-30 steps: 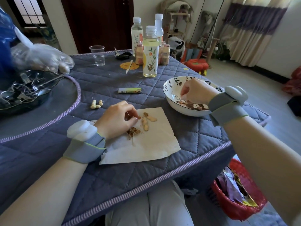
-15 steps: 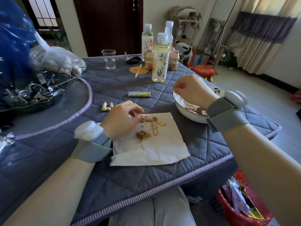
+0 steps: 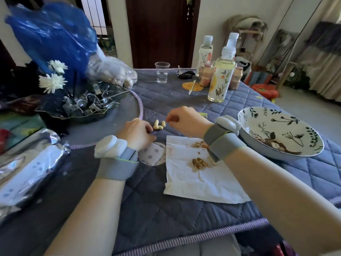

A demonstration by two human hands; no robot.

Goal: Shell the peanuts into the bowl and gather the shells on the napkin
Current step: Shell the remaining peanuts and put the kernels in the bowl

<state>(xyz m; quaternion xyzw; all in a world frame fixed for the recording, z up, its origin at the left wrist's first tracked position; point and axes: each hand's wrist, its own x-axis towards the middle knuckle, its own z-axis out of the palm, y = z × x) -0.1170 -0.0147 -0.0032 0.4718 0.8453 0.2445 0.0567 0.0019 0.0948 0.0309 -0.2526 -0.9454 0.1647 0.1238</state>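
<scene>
We see no readable writing. Both hands meet at the peanuts (image 3: pixel 158 125) on the worktop (image 3: pixel 151 200) — left hand (image 3: pixel 137 133) curled beside them, grip unclear; right hand (image 3: pixel 186 120) pinching toward one. Shells (image 3: pixel 198 162) lie on the napkin (image 3: pixel 199 183); the bowl (image 3: pixel 280 133) sits right, near the edge.

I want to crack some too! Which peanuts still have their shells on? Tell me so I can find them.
Find the white napkin on the grey quilted table. Just past its far left corner, between the left hand and right hand, lies a small clump of whole peanuts. They are pale, smooth and plump, unlike the brown broken shells on the napkin.
</scene>
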